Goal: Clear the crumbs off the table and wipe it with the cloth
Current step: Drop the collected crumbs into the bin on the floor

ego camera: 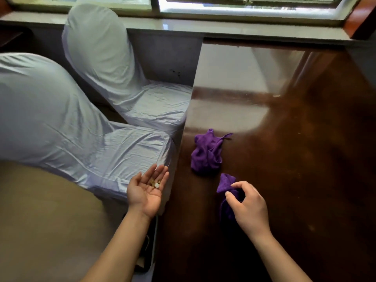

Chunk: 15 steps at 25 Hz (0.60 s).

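Observation:
A glossy dark brown table [295, 159] fills the right half of the head view. My left hand [145, 190] is held palm up just off the table's left edge, cupping a few small crumbs [155, 183], white and tan. My right hand [249, 208] rests over the table near its front left and pinches a purple cloth [224, 185] that bunches under the fingers. A second crumpled purple cloth [206, 154] lies on the table just beyond it, untouched. A few faint specks show on the table surface to the right.
Two chairs in pale lilac covers [126, 94] [61, 119] stand along the table's left edge. A grey window sill [223, 27] runs behind the table's far end. Tan floor [50, 220] lies at the lower left.

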Motion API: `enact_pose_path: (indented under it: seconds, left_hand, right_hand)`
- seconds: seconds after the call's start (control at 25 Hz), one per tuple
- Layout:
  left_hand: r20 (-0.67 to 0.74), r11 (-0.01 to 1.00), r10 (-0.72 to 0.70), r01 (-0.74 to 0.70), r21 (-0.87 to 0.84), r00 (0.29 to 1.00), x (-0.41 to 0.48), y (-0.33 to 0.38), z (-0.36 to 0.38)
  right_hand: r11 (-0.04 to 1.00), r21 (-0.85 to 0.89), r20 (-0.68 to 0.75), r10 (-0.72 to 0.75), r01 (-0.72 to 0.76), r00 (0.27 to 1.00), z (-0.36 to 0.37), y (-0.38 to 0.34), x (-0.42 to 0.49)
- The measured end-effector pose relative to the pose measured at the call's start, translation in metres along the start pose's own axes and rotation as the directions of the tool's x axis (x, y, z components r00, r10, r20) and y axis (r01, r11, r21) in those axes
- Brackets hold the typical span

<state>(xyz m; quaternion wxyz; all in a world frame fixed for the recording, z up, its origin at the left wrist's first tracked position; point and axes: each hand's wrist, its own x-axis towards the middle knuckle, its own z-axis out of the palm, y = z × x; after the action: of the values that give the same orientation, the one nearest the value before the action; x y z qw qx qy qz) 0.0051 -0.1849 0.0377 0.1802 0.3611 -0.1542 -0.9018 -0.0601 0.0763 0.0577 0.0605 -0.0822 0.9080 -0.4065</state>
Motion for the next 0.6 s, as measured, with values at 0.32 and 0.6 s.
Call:
enact_pose_path:
  seconds: [0.32, 0.6]
  left_hand:
    - [-0.216, 0.992, 0.090, -0.069, 0.102, 0.972, -0.002, 0.061, -0.111]
    - [-0.365, 0.983, 0.123, -0.062, 0.173, 0.923, 0.002, 0.085, -0.179]
  right_hand:
    - [0.987, -0.066, 0.120, -0.137, 0.146, 0.983, 0.068, -0.043, -0.025]
    - [0.955, -0.240, 0.149, -0.144, 0.177, 0.978, 0.087, -0.047, -0.027]
